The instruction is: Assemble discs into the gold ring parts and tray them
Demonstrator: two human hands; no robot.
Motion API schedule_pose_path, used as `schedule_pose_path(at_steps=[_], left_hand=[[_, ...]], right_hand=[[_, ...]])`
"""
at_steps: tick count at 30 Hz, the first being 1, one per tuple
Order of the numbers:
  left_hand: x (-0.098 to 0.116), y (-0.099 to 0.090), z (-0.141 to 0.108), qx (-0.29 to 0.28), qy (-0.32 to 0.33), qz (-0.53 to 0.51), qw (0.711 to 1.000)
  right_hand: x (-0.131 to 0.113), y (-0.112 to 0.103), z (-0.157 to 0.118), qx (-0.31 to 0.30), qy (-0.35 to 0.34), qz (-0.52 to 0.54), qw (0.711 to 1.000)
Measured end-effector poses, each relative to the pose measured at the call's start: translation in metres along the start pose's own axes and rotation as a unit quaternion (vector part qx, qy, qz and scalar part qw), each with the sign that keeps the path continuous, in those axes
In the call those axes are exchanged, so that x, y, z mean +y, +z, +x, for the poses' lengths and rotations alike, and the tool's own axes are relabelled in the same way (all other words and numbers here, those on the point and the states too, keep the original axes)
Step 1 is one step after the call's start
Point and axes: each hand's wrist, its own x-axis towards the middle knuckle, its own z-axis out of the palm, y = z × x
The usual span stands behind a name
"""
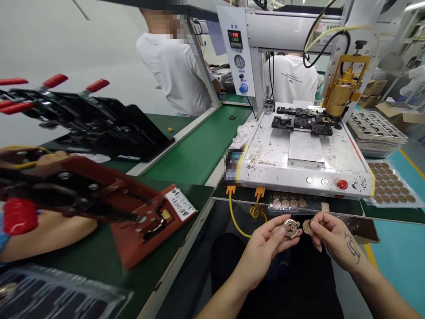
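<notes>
In the head view my left hand pinches a round metal ring-shaped part with a shiny gold rim and a dark figure in its middle. Close by on the right, my right hand grips a thin brown disc between thumb and fingers. A small gap separates the two pieces. Both hands are above my dark-clothed lap, in front of the white machine. Similar brown discs lie in a clear sheet under the machine's front edge.
A brass-coloured press head stands over black fixtures. More discs lie on a sheet at right, below stacked trays. At left, a co-worker's arm is beside a red clamp fixture. A yellow cable hangs down.
</notes>
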Motion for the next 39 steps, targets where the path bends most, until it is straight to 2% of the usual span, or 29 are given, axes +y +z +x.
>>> schedule_pose_path(at_steps=[3, 5, 11, 14, 17, 27, 39], left_hand=[[-0.002, -0.002, -0.005, -0.004, 0.009, 0.009, 1.0], [-0.002, -0.003, -0.008, -0.004, 0.013, 0.012, 1.0], [-0.002, 0.0, -0.016, -0.012, 0.027, 0.023, 0.999], [-0.003, 0.002, -0.018, -0.018, 0.039, 0.023, 0.999], [-0.005, 0.002, -0.02, -0.019, 0.043, 0.024, 0.999], [-0.007, 0.006, -0.02, -0.017, 0.053, 0.041, 0.998], [-0.019, 0.01, -0.021, 0.008, 0.106, 0.102, 0.989]], right_hand=[[-0.005, 0.005, -0.004, -0.029, 0.013, -0.015, 0.999], [-0.011, 0.01, -0.005, -0.027, 0.002, -0.052, 0.998], [-0.026, 0.026, -0.006, -0.005, -0.102, -0.159, 0.982], [-0.024, 0.034, -0.006, -0.028, -0.099, -0.157, 0.982], [-0.02, 0.038, -0.007, -0.023, -0.102, -0.148, 0.983], [-0.019, 0.036, -0.009, -0.031, -0.103, -0.141, 0.984], [-0.008, 0.041, -0.01, 0.044, -0.16, -0.211, 0.963]])
